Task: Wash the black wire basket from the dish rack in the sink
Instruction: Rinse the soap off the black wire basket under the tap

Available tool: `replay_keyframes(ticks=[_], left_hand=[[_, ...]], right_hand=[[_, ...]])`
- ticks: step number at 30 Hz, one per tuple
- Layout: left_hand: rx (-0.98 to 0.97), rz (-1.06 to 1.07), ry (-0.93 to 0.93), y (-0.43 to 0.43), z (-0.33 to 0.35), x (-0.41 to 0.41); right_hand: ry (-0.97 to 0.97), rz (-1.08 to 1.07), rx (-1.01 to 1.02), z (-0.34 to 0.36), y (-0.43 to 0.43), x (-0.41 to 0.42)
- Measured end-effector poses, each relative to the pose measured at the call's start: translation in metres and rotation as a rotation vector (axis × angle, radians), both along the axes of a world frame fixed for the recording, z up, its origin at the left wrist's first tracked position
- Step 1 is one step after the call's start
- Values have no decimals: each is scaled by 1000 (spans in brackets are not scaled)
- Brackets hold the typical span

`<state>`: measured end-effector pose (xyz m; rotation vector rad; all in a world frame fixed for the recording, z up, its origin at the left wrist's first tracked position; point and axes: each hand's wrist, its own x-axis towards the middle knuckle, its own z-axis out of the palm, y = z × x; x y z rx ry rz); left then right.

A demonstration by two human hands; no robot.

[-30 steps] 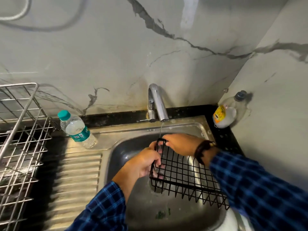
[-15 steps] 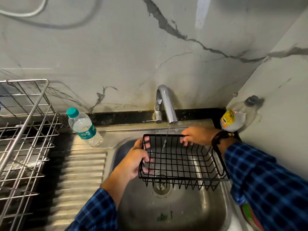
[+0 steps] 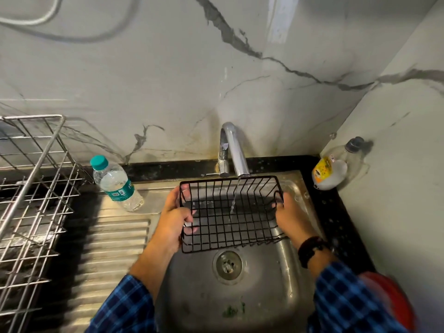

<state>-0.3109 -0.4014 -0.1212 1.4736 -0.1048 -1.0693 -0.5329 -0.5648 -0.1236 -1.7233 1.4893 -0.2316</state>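
Fingers (image 3: pixel 189 210) of the left hand (image 3: pixel 171 219) and right hand (image 3: pixel 289 218) clasp opposite end walls of the black wire basket (image 3: pixel 230 213), held over the sink (image 3: pixel 298 267) beneath the tap (image 3: pixel 234 150) at 12 o'clock. Judged light, stiff, slippery when wet; rim wires offer surest hold.
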Motion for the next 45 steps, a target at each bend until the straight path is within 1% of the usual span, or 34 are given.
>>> replay_keyframes(ticks=[1,3,4,5,7,8,10,11,12,14,15,17,20,21,24,27,30,33,35,37,39,41,43,45], left_hand=[[-8,14,-25,0,2,0],[-31,15,-75,0,4,1],[-45,13,-89,2,4,2],[-62,15,-93,3,4,2],[-107,33,-81,5,5,-2],[-140,37,-86,5,7,-6],[-204,38,-139,3,13,-19],[-234,30,-166,2,17,-25],[-257,21,-187,-1,20,-31],[-289,2,-207,-6,22,-39],[-303,-10,-206,-8,22,-40],[-337,-31,-207,-14,23,-41],[-366,-32,-198,-21,22,-39],[-376,-26,-183,-24,20,-39],[-380,-7,-118,-30,10,-39],[-369,-27,-11,-34,-8,-38],[-314,-72,124,-34,-24,-40],[-221,-89,217,-28,-26,-47],[-209,-92,281,-26,-25,-52],[-216,-113,368,-26,-23,-49],[-246,-77,558,-27,-30,-42],[-263,-80,682,-32,-33,-42],[-265,-137,730,-39,-31,-51],[-274,-130,743,-48,-29,-63]], right_hand=[[-41,-47,85,-4,9,-5],[-181,-147,307,-4,24,-18],[-271,-176,375,-1,29,-25],[-399,-217,419,1,33,-31],[-692,-377,482,3,34,-39],[-774,-464,484,2,35,-41],[-766,-616,485,0,38,-37],[-762,-666,528,-4,41,-33],[-793,-709,612,-5,45,-27],[-924,-794,782,0,54,-11],[-971,-830,807,4,55,-4],[-937,-819,781,7,54,10],[-801,-719,761,12,54,19],[-810,-703,759,11,54,19],[-915,-679,822,17,58,19],[-902,-664,813,16,65,15],[-868,-698,719,9,66,-1],[-751,-628,548,6,71,-19],[-780,-590,470,8,73,-27],[-889,-586,507,15,72,-29],[-988,-630,578,23,69,-31],[-979,-610,618,33,70,-32],[-963,-570,660,42,75,-29],[-992,-589,692,49,78,-25]])
